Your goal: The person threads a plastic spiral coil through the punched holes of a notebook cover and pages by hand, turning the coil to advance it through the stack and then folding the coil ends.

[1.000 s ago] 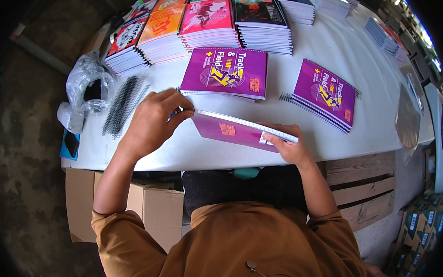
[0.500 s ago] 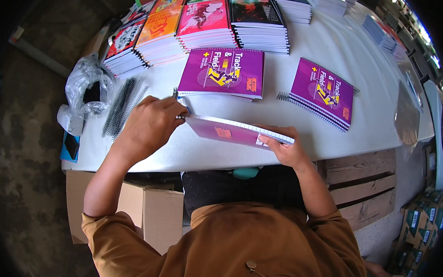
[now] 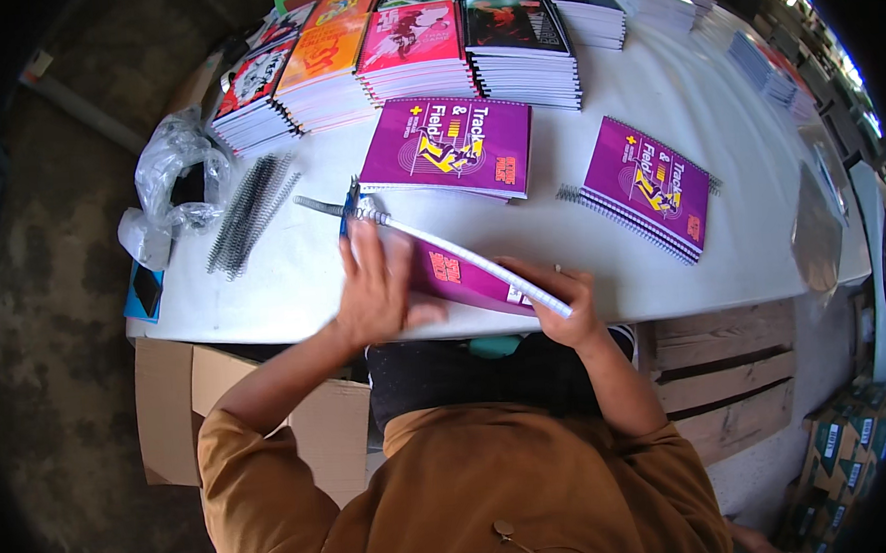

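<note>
- Over the near edge of the white-covered table (image 3: 733, 261), the right hand (image 3: 569, 305) grips one end of a purple notebook (image 3: 479, 287), its pale long edge uppermost.
- At the notebook's other end is the left hand (image 3: 375, 288), fingers spread and partly blurred — just beside a blue tool (image 3: 349, 213) and a grey coil (image 3: 317, 205).
- Between them and the far edge: a purple pile (image 3: 446, 148).
- Toward the right edge: spiral-bound purple notebooks (image 3: 649, 191).
- Near the left edge: loose dark coils (image 3: 248, 219), a clear plastic bag (image 3: 161, 156).
- Toward the far edge: colourful notebook stacks (image 3: 411, 40).
</note>
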A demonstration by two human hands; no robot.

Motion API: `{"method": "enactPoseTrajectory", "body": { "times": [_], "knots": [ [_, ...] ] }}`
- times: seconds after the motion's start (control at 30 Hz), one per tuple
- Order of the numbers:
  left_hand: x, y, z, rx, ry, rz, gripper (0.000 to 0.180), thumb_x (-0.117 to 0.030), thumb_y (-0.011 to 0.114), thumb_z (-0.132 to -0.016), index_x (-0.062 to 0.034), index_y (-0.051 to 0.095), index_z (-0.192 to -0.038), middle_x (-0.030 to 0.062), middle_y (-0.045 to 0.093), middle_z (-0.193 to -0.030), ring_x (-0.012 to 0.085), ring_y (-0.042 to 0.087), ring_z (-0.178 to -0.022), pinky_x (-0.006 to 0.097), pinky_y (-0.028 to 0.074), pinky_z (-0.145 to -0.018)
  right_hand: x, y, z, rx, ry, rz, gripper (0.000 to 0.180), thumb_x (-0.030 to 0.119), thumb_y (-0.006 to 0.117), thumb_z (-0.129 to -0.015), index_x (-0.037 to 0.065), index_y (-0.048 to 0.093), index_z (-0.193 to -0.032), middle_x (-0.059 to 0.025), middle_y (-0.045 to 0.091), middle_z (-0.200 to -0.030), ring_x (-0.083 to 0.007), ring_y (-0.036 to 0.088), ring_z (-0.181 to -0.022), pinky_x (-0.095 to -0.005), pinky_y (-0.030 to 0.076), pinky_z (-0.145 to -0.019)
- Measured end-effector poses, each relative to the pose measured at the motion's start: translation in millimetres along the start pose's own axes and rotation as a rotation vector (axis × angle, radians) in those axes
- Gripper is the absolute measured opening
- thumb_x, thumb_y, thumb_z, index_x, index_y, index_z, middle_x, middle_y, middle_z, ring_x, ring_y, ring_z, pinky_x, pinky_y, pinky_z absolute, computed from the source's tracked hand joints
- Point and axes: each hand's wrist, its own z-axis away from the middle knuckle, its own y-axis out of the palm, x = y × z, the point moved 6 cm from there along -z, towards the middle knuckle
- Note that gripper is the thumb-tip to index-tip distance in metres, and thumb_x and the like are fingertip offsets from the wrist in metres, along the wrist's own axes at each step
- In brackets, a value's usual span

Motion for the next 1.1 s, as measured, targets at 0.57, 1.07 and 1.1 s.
{"method": "enactPoseTrajectory", "body": {
  "times": [0.57,1.07,1.1],
  "knots": [
    [8,-13,-15,-0.231,-0.007,0.066,0.115,-0.074,0.049,-0.069,0.0117,0.011,-0.136,0.0341,0.015,-0.14,0.0483,0.017,-0.129,0.062,0.01,-0.103,16,15,-1,0.015,-0.225,0.046,0.037,0.003,0.066,-0.074,0.002,0.062,-0.111,-0.0137,0.065,-0.103,-0.0264,0.065,-0.089,-0.0333,0.051,-0.077],
    [56,2,27,-0.708,-0.131,0.063,0.096,-0.07,0.039,-0.08,-0.0016,0.012,-0.141,0.0263,0.026,-0.137,0.0281,0.033,-0.127,0.058,0.013,-0.105,12,22,0,0.045,-0.177,-0.042,0.043,0.002,0.066,-0.071,0.003,0.059,-0.114,-0.0124,0.064,-0.106,-0.0265,0.064,-0.09,-0.0314,0.052,-0.075],
    [21,10,1,-0.542,-0.083,0.144,0.097,-0.072,0.037,-0.079,-0.0022,0.01,-0.141,0.0246,0.025,-0.138,0.0299,0.031,-0.128,0.063,0.01,-0.102,8,17,1,0.033,-0.177,-0.025,0.043,0.002,0.066,-0.071,0.003,0.059,-0.114,-0.0124,0.064,-0.106,-0.0265,0.064,-0.09,-0.0314,0.052,-0.075]
  ]
}}
